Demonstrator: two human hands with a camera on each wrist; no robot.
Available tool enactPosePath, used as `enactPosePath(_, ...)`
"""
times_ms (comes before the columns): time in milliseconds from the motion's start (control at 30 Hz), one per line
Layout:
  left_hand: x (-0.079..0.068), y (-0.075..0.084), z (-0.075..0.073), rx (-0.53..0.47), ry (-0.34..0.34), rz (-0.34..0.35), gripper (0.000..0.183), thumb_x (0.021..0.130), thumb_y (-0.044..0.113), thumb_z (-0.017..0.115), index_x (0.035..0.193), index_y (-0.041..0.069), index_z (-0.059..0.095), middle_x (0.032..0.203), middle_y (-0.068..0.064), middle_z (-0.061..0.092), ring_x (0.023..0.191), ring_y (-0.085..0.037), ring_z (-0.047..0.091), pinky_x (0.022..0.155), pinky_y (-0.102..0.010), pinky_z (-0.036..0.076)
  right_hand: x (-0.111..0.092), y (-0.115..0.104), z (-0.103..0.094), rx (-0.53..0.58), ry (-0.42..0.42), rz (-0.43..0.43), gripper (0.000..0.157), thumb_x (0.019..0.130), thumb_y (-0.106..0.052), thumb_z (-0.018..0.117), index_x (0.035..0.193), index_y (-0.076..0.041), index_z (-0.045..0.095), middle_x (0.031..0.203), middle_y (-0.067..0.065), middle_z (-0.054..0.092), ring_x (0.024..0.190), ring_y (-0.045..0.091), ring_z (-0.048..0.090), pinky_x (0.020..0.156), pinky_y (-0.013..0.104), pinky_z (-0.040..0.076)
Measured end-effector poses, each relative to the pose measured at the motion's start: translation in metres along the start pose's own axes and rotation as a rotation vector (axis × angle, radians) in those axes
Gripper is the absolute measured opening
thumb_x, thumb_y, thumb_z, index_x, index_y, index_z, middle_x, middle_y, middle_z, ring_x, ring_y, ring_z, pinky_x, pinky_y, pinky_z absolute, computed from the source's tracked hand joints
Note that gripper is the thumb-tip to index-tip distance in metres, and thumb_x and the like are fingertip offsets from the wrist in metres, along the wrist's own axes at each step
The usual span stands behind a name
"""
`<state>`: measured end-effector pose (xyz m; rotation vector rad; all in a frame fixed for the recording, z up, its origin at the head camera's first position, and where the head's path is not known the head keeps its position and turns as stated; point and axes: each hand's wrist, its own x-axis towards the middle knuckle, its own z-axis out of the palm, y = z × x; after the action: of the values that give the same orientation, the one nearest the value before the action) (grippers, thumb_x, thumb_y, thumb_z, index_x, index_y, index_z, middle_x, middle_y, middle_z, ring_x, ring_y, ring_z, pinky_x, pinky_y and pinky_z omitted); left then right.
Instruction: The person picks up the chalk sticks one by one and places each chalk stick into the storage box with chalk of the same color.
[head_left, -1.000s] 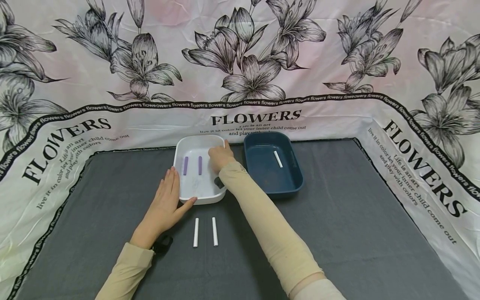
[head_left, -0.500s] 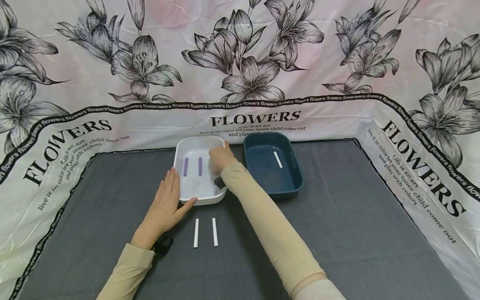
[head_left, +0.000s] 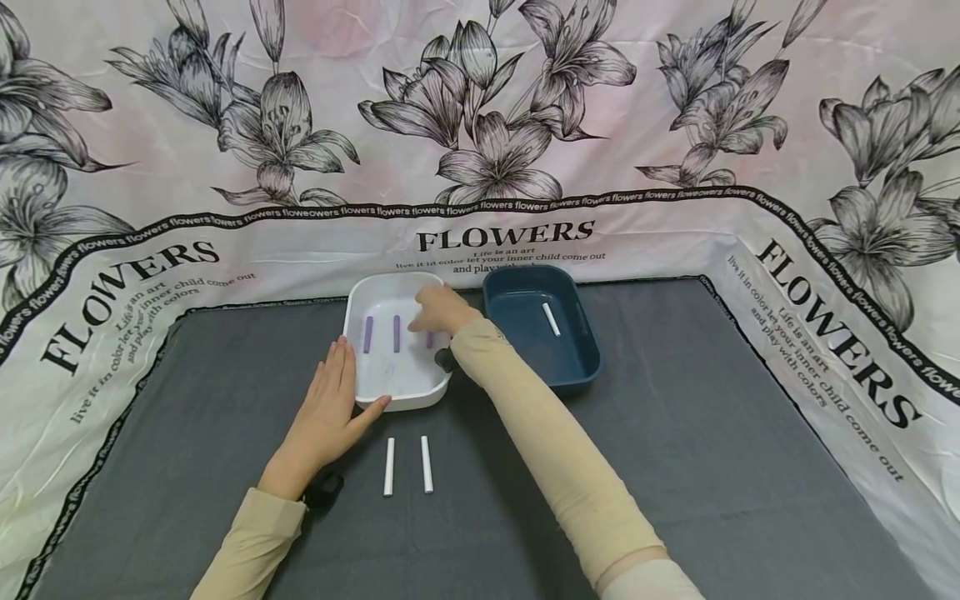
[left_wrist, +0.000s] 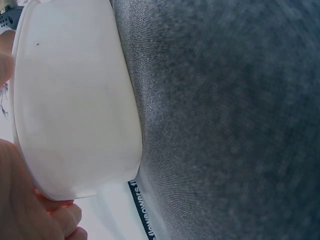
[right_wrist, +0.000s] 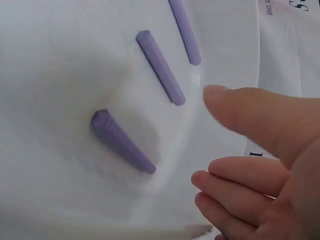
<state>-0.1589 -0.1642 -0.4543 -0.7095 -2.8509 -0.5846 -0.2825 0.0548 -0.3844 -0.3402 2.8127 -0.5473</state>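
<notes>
My left hand [head_left: 318, 412] rests against the left wall of a white tray [head_left: 401, 398], fingers straight and the thumb at its front rim. In the left wrist view, that tray's outer wall [left_wrist: 75, 100] fills the left side. Inside lie three purple chalk sticks, spaced apart: a left one [head_left: 367, 335], a middle one [head_left: 397, 333] and a right one [right_wrist: 122, 142]. Over the tray's right side, my right hand [head_left: 442, 310] hovers by the right stick, partly covering it from above. The right wrist view shows its thumb and fingers spread apart, holding nothing.
A dark blue tray [head_left: 540, 371] stands close to the right, with one white chalk stick [head_left: 551, 319] in it. Two more white sticks lie on the grey cloth in front, a left one [head_left: 389, 467] and a right one [head_left: 427, 464]. A flower-printed cloth [head_left: 510, 167] hangs behind.
My right hand has let go of the right purple chalk stick and drawn up slightly, its fingers parting, so the stick now shows below it. The left hand has stayed against the white tray.
</notes>
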Motion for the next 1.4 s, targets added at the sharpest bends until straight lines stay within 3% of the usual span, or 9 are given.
enactPosePath(133, 0.0, 0.0, 0.0, -0.004, -0.024, -0.014, 0.102, 0.097, 0.059, 0.052, 0.154, -0.011, 0.005, 0.163, -0.025, 0.0, 0.15, -0.039, 0.002, 0.119, -0.054, 0.01, -0.003, 0.002, -0.004, -0.029, 0.013, -0.029, 0.059, 0.093, -0.032, 0.069, 0.142, -0.003, 0.053, 0.144, 0.01, 0.054, 0.138, 0.025, 0.043, 0.12, 0.035, 0.018)
enactPosePath(400, 0.0, -0.003, 0.002, -0.013, -0.026, -0.013, 0.102, 0.097, 0.059, 0.051, 0.154, -0.01, 0.002, 0.163, -0.025, -0.002, 0.15, -0.039, 0.001, 0.12, -0.053, 0.007, -0.016, 0.002, -0.013, -0.043, 0.056, -0.065, 0.057, 0.096, -0.034, 0.064, 0.143, -0.003, 0.052, 0.146, 0.01, 0.052, 0.141, 0.03, 0.039, 0.118, 0.041, 0.025)
enactPosePath(667, 0.0, -0.003, 0.002, -0.021, -0.011, -0.006, 0.101, 0.097, 0.057, 0.052, 0.154, -0.012, 0.004, 0.162, -0.027, 0.0, 0.15, -0.04, 0.001, 0.119, -0.056, 0.01, -0.032, 0.003, -0.019, -0.031, 0.193, -0.045, 0.053, 0.097, -0.035, 0.062, 0.141, -0.005, 0.056, 0.139, 0.011, 0.058, 0.125, 0.028, 0.055, 0.097, 0.043, 0.051)
enactPosePath(933, 0.001, -0.003, 0.002, -0.018, -0.034, -0.017, 0.102, 0.097, 0.059, 0.051, 0.154, -0.009, 0.002, 0.163, -0.025, -0.003, 0.15, -0.039, 0.0, 0.119, -0.056, 0.01, -0.057, 0.011, -0.032, 0.003, 0.288, -0.083, 0.048, 0.099, -0.031, 0.058, 0.139, -0.005, 0.058, 0.134, 0.012, 0.062, 0.118, 0.03, 0.061, 0.09, 0.044, 0.054)
enactPosePath(1033, 0.001, -0.003, 0.002, -0.024, -0.035, -0.017, 0.102, 0.097, 0.059, 0.051, 0.154, -0.009, 0.002, 0.163, -0.025, -0.003, 0.15, -0.038, -0.001, 0.119, -0.056, 0.009, -0.065, 0.016, -0.037, 0.014, 0.321, -0.092, 0.048, 0.098, -0.031, 0.058, 0.139, -0.006, 0.057, 0.136, 0.012, 0.06, 0.124, 0.035, 0.056, 0.084, 0.047, 0.056)
enactPosePath(1167, 0.0, -0.003, 0.003, -0.028, -0.033, -0.015, 0.102, 0.097, 0.059, 0.051, 0.154, -0.009, 0.002, 0.163, -0.025, -0.003, 0.15, -0.038, -0.002, 0.119, -0.055, 0.009, -0.077, 0.022, -0.043, 0.028, 0.353, -0.103, 0.05, 0.099, -0.032, 0.059, 0.142, -0.008, 0.055, 0.142, 0.011, 0.056, 0.138, 0.04, 0.041, 0.098, 0.052, 0.049)
enactPosePath(1400, 0.0, -0.003, 0.002, -0.026, -0.026, -0.012, 0.102, 0.097, 0.058, 0.052, 0.154, -0.009, 0.001, 0.163, -0.025, -0.003, 0.15, -0.039, 0.0, 0.119, -0.055, 0.009, -0.097, 0.031, -0.052, 0.05, 0.416, -0.179, 0.049, 0.098, -0.029, 0.061, 0.141, -0.006, 0.055, 0.142, 0.01, 0.056, 0.134, 0.029, 0.048, 0.116, 0.044, 0.03)
